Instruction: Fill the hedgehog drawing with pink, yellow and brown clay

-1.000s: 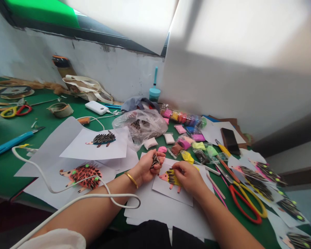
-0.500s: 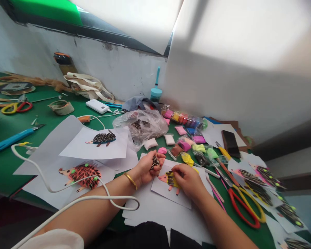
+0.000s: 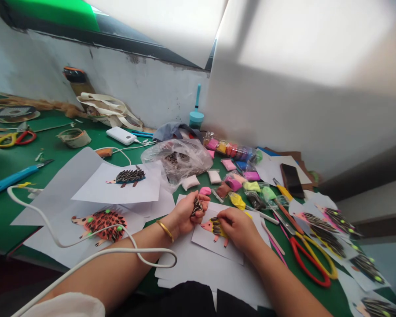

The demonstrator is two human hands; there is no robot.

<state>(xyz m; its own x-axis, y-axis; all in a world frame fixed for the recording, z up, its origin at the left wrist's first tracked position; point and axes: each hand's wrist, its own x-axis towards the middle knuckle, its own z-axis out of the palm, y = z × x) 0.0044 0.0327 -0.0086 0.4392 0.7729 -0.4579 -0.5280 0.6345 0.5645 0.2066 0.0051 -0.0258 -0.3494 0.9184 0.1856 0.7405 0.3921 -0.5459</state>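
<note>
My left hand (image 3: 185,215) is cupped closed around several striped sunflower seeds (image 3: 197,206), palm up, just left of a small white card. On that card (image 3: 203,240) is a yellow clay hedgehog (image 3: 215,226) with a pink face and feet and dark seeds set in its back. The pinched fingertips of my right hand (image 3: 236,226) touch the hedgehog's back and cover its rear part. Whatever sits between those fingertips is hidden. Under the card lie white paper sheets (image 3: 191,270).
A plastic bag of seeds (image 3: 181,160) and packets of coloured clay (image 3: 232,182) lie beyond my hands. Red-and-yellow scissors (image 3: 312,259) rest at the right, near finished hedgehog cards (image 3: 330,237). A white cable (image 3: 102,253) loops over my left forearm. At the left is a blue cutter (image 3: 16,178).
The view has shifted slightly, so things sit a little further left. Both hands keep nearly the same pose, with the right fingertips still at the hedgehog's back.
</note>
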